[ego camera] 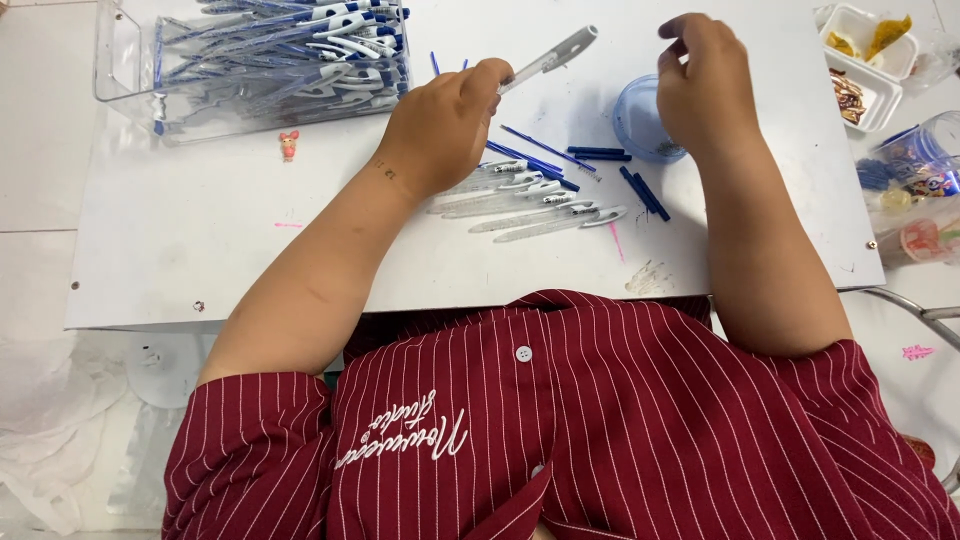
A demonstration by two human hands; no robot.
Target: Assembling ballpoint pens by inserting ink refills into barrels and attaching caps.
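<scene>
- Two bare forearms reach forward from a dark red striped shirt [600, 420] over the near edge of a white work board [200, 240], elbows held out wide, so that both hands meet over its middle.
- Just ahead of the left wrist, a row of clear pen barrels with white clips [535, 205] lies side by side on the board, all pointing the same way; lined up like this, they look easy to pick off one at a time.
- Loose blue refills [545, 150] and short blue caps [645, 193] are scattered between the hands, within easy reach of either.
- The left hand [440, 125] is curled into a loose fist, thumb and forefinger pinching one clear pen barrel [550, 55] near its lower end; the barrel slants up and to the right, its grey tip in the air above the board, likely so its open end faces the other hand.
- The right hand [705, 85] hovers over a small round blue tub [640, 120], wrist bent downward, fingers drawn together and curved; I cannot tell whether they pinch some small part.
- Farther off on the left stands a clear plastic bin [130, 70] heaped with blue and white pens, with a tiny pink figurine [289, 145] in front of it.
- White trays of small items [870, 60] and a clear container [915, 185] sit at the far right.
</scene>
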